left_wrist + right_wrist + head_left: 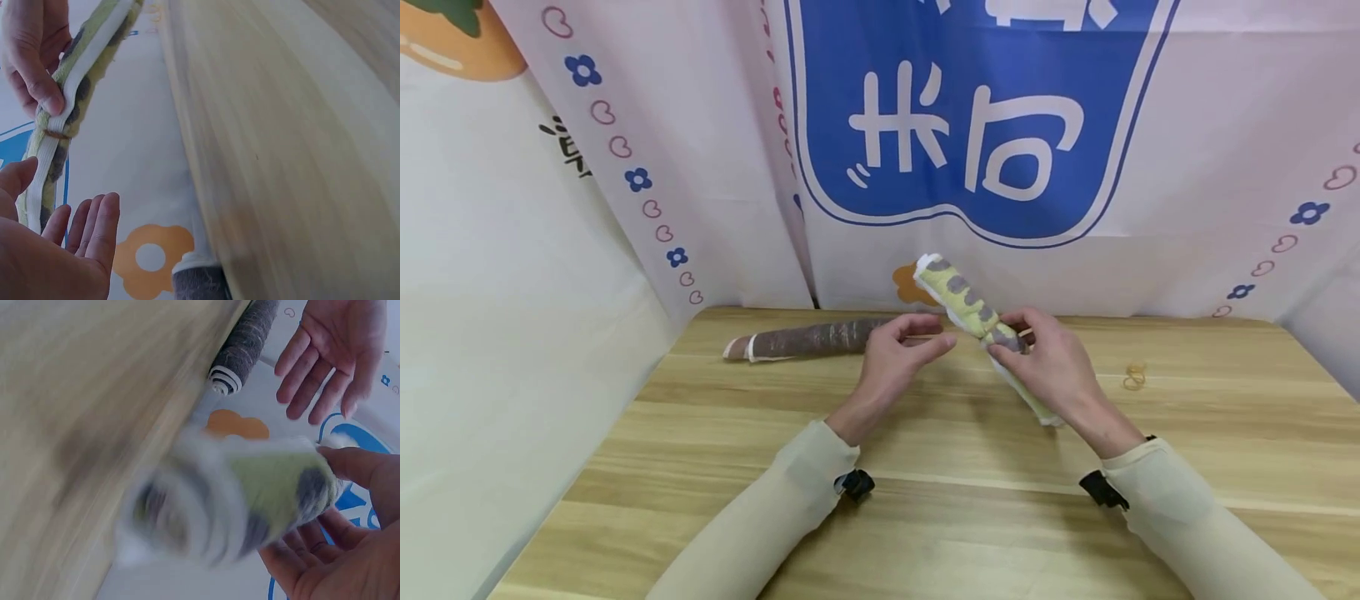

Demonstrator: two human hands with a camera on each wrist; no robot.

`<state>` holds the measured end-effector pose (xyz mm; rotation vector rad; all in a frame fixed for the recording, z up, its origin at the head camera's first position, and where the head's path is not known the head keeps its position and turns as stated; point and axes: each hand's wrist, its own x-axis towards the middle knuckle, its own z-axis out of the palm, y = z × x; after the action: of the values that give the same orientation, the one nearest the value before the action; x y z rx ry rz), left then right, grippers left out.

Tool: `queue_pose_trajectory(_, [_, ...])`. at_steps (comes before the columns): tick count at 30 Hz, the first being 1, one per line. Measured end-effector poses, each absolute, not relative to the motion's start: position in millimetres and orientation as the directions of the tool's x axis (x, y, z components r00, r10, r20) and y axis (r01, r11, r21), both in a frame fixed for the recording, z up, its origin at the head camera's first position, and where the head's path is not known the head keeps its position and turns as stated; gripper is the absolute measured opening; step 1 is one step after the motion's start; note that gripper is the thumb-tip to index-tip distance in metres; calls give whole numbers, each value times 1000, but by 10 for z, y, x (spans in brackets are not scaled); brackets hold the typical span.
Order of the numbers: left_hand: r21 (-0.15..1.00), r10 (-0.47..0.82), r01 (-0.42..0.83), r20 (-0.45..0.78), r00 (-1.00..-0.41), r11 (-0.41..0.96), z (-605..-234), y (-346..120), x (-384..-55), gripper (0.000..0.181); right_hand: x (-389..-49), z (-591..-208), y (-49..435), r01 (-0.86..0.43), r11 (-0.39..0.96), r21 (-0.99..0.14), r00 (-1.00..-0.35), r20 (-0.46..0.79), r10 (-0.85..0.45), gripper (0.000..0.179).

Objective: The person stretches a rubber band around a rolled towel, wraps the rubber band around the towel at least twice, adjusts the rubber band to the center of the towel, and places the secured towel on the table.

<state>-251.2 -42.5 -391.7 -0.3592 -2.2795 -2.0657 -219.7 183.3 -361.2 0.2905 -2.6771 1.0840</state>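
My right hand (1054, 360) grips a rolled-up fuzzy cloth (957, 290), yellow-green with grey spots and a white edge, near its middle. The roll is raised at a slant over the table, far end up. In the left wrist view a thin brown rubber band (57, 134) circles the roll just past the right thumb and pinches it in. My left hand (897, 354) is just left of the roll, palm up with fingers extended in the right wrist view, holding nothing. The roll's near end (181, 512) shows blurred spiral layers.
A dark grey-brown cloth roll (808, 339) lies at the table's back left, partly behind my left hand. Loose rubber bands (1134, 377) rest on the wooden table (940, 533) at the right. A printed curtain (722, 242) hangs directly behind the table's back edge.
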Motion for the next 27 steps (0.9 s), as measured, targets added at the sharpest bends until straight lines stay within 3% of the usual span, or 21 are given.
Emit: queue_pose_trajectory(27, [784, 261, 384, 288, -921, 488, -3808, -1085, -2627, 36, -2341, -3604, 2443, -296, 667, -684, -955, 237, -181, 39])
